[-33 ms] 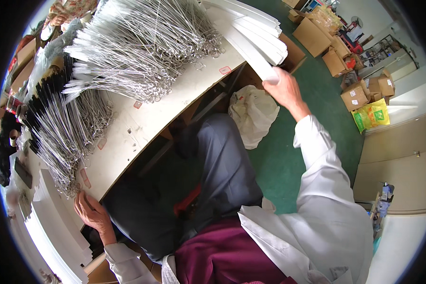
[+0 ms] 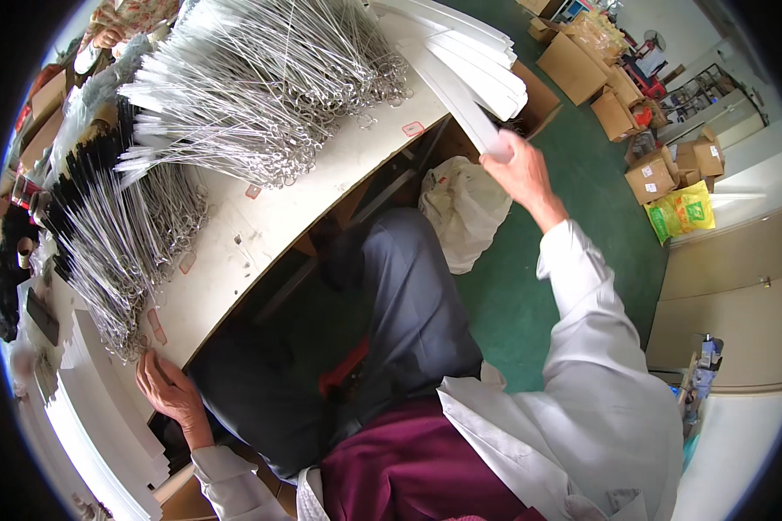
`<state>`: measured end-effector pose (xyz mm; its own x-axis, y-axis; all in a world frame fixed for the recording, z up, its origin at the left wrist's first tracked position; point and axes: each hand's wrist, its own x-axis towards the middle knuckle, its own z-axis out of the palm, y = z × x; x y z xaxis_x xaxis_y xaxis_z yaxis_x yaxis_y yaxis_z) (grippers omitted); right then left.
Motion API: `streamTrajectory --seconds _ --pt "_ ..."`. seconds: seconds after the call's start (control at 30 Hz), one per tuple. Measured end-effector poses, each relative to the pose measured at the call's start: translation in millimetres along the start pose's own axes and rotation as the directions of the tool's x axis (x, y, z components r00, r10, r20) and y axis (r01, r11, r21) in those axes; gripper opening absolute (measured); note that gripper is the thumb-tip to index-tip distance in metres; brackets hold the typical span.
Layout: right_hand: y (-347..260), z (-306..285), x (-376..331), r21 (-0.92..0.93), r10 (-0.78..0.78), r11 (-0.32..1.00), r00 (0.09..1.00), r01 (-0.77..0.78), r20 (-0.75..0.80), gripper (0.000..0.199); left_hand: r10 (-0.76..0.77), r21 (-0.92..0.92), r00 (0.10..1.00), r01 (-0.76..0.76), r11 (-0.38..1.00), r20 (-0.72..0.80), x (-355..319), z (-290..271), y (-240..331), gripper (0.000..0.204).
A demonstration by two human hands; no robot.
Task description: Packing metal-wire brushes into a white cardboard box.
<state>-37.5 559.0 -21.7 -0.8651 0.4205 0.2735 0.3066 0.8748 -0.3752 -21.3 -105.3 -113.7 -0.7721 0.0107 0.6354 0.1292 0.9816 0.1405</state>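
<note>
My right hand [image 2: 518,174] grips the near end of a long, narrow white strip [image 2: 452,94], thin like card or a flat sleeve. The strip's far end is over the table, beside a fanned stack of similar white strips [image 2: 487,65]. At the table's near left edge rests my left hand [image 2: 170,392], fingers stretched out and holding nothing I can see. Its fingertips lie close to the looped ends of a bundle of thin wire brushes [image 2: 117,260] with dark bristles. A larger heap of wire brushes [image 2: 243,95] with pale bristles covers the far part of the table.
The white table [image 2: 226,252] has small reddish marks along its edge. More white strips [image 2: 91,425] stand at the left. A white plastic bag [image 2: 465,213] sits on the green floor below. Cardboard boxes [image 2: 573,69] stand farther right. Another person's hand [image 2: 106,36] shows at top left.
My right hand has moved slightly down and left, and the strip has come a little farther away from the stack. The left hand stays where it was.
</note>
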Motion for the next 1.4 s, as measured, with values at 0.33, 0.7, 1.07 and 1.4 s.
streamTrajectory --seconds 0.33,0.7,1.07,1.4 --pt "-34.3 36.2 -141.2 0.903 0.347 0.289 0.914 -0.319 0.212 0.046 -0.011 -0.065 1.0 0.011 0.998 0.009 0.6 -1.6 -5.8 0.026" --pt "-150.5 19.4 -140.0 0.585 -0.62 0.611 0.782 0.533 -0.065 0.061 0.525 -0.479 0.85 -0.476 0.737 -0.036 49.5 -120.8 144.1 0.033" --pt "-220.7 52.3 -133.2 0.519 -0.936 0.299 0.352 0.801 -0.004 0.062 0.563 -0.45 0.735 -0.386 0.805 0.377 68.0 -73.1 168.6 0.075" --pt "-240.2 64.4 -125.2 0.426 -0.888 0.39 0.456 0.816 -0.062 0.057 0.375 -0.376 0.778 -0.193 0.906 0.505 62.2 -60.5 150.8 0.073"
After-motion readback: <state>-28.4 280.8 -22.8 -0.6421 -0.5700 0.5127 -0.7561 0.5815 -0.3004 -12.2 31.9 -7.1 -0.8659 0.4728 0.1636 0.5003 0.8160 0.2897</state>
